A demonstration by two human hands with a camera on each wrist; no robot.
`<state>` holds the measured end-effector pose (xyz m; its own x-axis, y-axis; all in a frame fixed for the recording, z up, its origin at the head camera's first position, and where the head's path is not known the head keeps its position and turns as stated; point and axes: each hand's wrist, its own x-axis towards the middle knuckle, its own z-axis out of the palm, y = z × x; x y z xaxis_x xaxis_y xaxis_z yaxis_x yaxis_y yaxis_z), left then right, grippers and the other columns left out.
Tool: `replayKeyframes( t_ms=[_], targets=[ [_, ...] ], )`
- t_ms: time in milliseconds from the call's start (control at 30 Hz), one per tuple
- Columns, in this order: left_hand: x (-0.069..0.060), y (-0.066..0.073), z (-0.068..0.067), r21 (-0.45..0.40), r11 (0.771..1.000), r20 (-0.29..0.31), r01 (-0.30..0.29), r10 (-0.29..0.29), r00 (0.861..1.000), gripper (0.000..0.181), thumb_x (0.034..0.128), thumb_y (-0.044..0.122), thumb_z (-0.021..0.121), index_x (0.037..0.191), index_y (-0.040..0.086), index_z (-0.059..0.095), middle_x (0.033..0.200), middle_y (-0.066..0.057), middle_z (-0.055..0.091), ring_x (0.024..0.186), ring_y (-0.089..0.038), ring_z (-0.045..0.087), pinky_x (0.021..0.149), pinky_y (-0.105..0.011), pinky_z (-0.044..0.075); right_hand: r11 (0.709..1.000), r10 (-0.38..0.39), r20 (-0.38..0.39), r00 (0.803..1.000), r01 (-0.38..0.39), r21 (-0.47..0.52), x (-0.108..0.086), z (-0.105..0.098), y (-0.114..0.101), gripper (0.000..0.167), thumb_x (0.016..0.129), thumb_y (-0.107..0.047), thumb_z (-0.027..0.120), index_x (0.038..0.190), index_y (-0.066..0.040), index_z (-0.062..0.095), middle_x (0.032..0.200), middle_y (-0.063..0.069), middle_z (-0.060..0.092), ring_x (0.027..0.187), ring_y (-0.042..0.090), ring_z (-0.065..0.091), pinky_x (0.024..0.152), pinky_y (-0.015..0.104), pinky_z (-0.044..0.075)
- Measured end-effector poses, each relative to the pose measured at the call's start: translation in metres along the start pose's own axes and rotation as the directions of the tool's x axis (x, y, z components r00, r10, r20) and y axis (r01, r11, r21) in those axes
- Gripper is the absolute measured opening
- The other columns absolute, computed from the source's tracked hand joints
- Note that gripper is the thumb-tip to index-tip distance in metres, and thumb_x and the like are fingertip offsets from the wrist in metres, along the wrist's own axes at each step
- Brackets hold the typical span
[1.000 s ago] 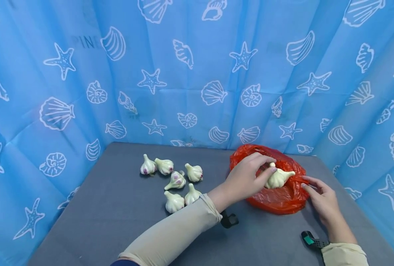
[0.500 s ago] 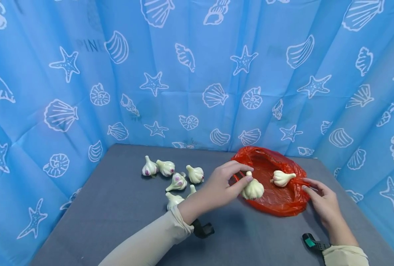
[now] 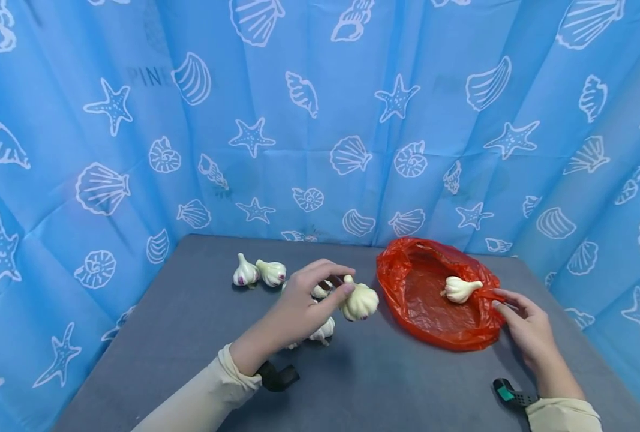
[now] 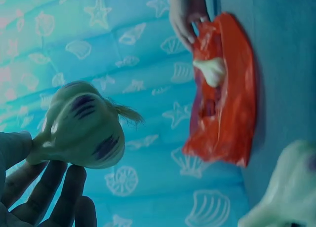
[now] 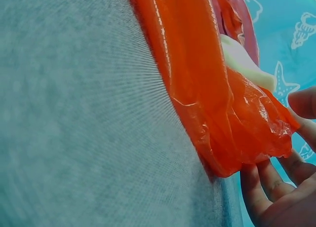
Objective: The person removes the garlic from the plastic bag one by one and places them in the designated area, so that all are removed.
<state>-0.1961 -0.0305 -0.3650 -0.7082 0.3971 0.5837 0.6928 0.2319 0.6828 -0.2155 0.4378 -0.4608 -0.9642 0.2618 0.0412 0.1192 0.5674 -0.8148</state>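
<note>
My left hand (image 3: 298, 300) pinches a garlic bulb (image 3: 360, 301) by its stem, above the table and left of the bag. Purple streaks and a tuft of roots show on that bulb in the left wrist view. My right hand (image 3: 530, 330) pinches the right edge of an open red plastic bag (image 3: 406, 312), its thumb (image 5: 303, 102) above and fingers below the film. One garlic bulb (image 3: 461, 290) lies inside the bag, near that edge. Two more bulbs stand at the back left, one of them a garlic bulb (image 3: 246, 273) with its stem up.
Behind and below my left hand are further garlic bulbs (image 3: 324, 330), partly hidden by it. All lie on a grey cloth-covered table (image 3: 406, 390). A blue curtain (image 3: 309, 120) with shell prints hangs along the back and sides.
My left hand has lifted a garlic bulb out of the bag and carried it left toward the other bulbs. The right hand stays at the bag's edge.
</note>
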Motion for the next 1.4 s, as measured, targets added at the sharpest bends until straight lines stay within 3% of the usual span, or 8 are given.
replayKeyframes(
  t_ms=[433,733,900,1167,1400],
  targets=[
    [-0.029,-0.017,-0.044,0.06,0.998,-0.131,0.034,-0.025,0.991,0.023,0.1055,0.016,0.067,0.127,0.016,0.074,0.114,0.0,0.074,0.099,-0.011,0.07,0.083,-0.031,0.061,1.0,0.015,0.011,1.0,-0.015,-0.009,-0.001,0.001,-0.001,0.06,0.11,-0.043,0.055,0.153,-0.002,0.051,0.151,0.025,0.045,0.096,-0.014,0.046,0.075,0.012,0.054],
    [-0.048,-0.044,-0.07,0.144,0.988,-0.194,0.061,-0.032,0.981,0.021,0.1017,0.012,0.072,0.122,0.016,0.076,0.109,0.004,0.074,0.095,-0.01,0.07,0.079,-0.03,0.06,1.0,0.018,0.022,1.0,-0.018,-0.017,-0.001,0.002,-0.001,0.061,0.11,-0.043,0.054,0.153,-0.001,0.05,0.152,0.026,0.044,0.097,-0.013,0.045,0.075,0.012,0.054],
    [-0.049,-0.053,-0.083,0.168,0.982,-0.216,0.09,-0.052,0.975,0.018,0.1002,0.012,0.074,0.117,0.017,0.078,0.103,0.004,0.076,0.088,-0.009,0.07,0.077,-0.028,0.06,1.0,0.02,0.02,1.0,-0.02,-0.018,-0.001,0.002,0.001,0.061,0.11,-0.044,0.054,0.154,-0.001,0.049,0.154,0.027,0.043,0.097,-0.014,0.044,0.074,0.009,0.053],
    [-0.045,-0.055,-0.103,0.235,0.96,-0.169,0.151,-0.113,0.979,0.013,0.0973,0.018,0.078,0.11,0.017,0.08,0.099,0.006,0.076,0.087,-0.008,0.072,0.076,-0.038,0.063,0.999,0.035,0.034,0.999,-0.034,-0.02,-0.001,0.001,0.0,0.063,0.11,-0.045,0.052,0.155,-0.001,0.047,0.157,0.028,0.041,0.099,-0.01,0.044,0.074,0.009,0.052],
    [-0.047,-0.062,-0.118,0.247,0.942,-0.111,0.227,-0.206,0.972,0.016,0.1009,0.022,0.074,0.115,0.015,0.078,0.108,0.003,0.076,0.095,-0.012,0.072,0.081,-0.032,0.062,0.999,0.044,0.045,0.998,-0.043,-0.027,-0.001,0.0,-0.003,0.063,0.111,-0.046,0.051,0.156,-0.002,0.047,0.159,0.028,0.04,0.104,-0.006,0.044,0.074,0.009,0.052]
  ],
)
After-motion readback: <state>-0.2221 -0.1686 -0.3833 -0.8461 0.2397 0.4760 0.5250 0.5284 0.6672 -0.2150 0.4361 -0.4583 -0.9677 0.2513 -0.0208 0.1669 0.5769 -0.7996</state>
